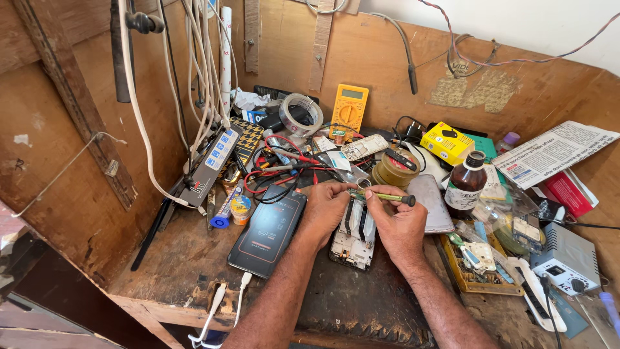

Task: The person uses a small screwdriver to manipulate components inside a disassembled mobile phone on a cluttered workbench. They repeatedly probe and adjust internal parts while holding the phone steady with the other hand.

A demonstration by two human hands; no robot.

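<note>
An opened phone (354, 236) with its inner frame and boards exposed lies on the wooden bench between both hands. My left hand (325, 210) rests on the phone's upper left edge, with its fingers pinching the metal tip of a small green-handled screwdriver (386, 197). My right hand (401, 223) grips the screwdriver's handle, holding it level above the top of the phone. A black tablet-like device (268, 231) lies face up just left of my left hand.
A yellow multimeter (349, 107), tape roll (300, 114), power strip (212, 164) with white cables, red and black leads, solder spool (394, 170), brown bottle (465, 183), yellow box (447, 142), parts tray (481, 265), newspaper (554, 151) and a grey station (567, 258) crowd the bench.
</note>
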